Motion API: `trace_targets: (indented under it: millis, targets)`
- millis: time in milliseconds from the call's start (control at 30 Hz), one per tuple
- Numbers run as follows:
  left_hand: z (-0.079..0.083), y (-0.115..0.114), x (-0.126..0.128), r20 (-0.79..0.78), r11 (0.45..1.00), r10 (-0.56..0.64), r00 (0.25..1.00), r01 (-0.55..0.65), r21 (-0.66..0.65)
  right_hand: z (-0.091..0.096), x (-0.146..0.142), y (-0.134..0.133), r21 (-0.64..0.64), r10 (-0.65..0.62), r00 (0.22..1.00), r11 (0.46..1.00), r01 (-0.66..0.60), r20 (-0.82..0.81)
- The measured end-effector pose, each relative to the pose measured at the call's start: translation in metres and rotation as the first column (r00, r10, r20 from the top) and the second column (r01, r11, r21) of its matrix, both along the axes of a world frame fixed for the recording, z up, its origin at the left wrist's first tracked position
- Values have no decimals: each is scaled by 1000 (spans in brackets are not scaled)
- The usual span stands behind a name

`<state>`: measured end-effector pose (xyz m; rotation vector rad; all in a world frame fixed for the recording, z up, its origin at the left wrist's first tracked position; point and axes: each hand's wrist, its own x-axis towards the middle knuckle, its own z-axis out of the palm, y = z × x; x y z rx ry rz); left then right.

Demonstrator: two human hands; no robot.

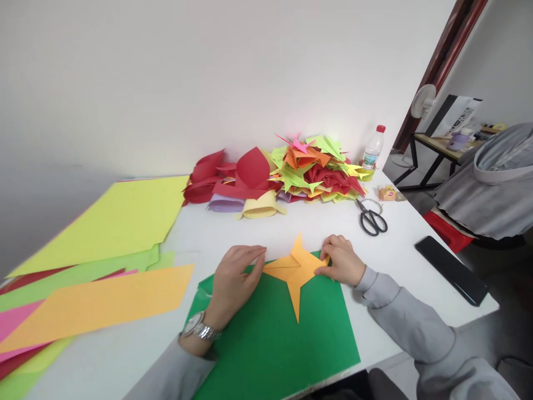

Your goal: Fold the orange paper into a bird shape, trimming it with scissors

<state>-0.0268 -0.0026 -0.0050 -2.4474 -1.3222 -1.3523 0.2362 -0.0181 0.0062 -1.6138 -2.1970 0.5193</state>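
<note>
folded orange paper (306, 268) on the green sheet, pinched at its right point

far left: from my remote seat i see a loose orange sheet (104, 303) over other coloured sheets, a wide yellow sheet (112, 222) behind them. white table shows between that stack and the green sheet (270, 344), so i have some side room there.

left hand (239, 278), watch at the wrist: fingertips right beside the left point of the fold. can't tell whether they grip it or only touch.

middle: the fold lies flattish near the far edge of the green sheet, one point toward me, one away. i judge it very light, crisp along its creases, springy where layers part; the thin tips would bend easily. best hold, i'd say: a soft pinch low on a point, where the layers look thicker. behind it, past a band of white table, sits a pile of folded papers (320, 172), which limits reach that way.

right hand (341, 260): thumb and finger closed on the right point.

further right: more white table, then scissors (372, 219) behind and a phone (452, 269) by the right table edge. the green sheet's near right corner sits close to the front edge; little margin on my side.
</note>
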Motion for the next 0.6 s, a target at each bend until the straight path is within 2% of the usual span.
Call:
trace_targets:
  millis: [200,267,333,400,467,533,600]
  targets:
    - [-3,-1,-3,132,991,54,990,-38,-125,-1,0,4,-21,-53,984,999,50,-169]
    - [-4,0,-6,221,974,99,970,-49,-221,1,1,4,-31,-81,967,997,76,-242]
    - [-4,1,-8,326,924,176,929,-42,-379,4,4,4,-36,-115,942,993,110,-316]
    - [-3,2,-8,469,848,244,849,48,-529,7,6,4,-30,-142,917,990,141,-373]
    - [0,2,-4,647,780,291,705,217,-587,9,8,4,-44,-166,874,986,164,-456]
    - [7,-2,5,783,721,324,531,398,-568,11,8,4,-108,-191,773,981,158,-605]
    - [17,-8,19,826,613,344,446,560,-558,11,6,4,-195,-221,624,975,111,-750]
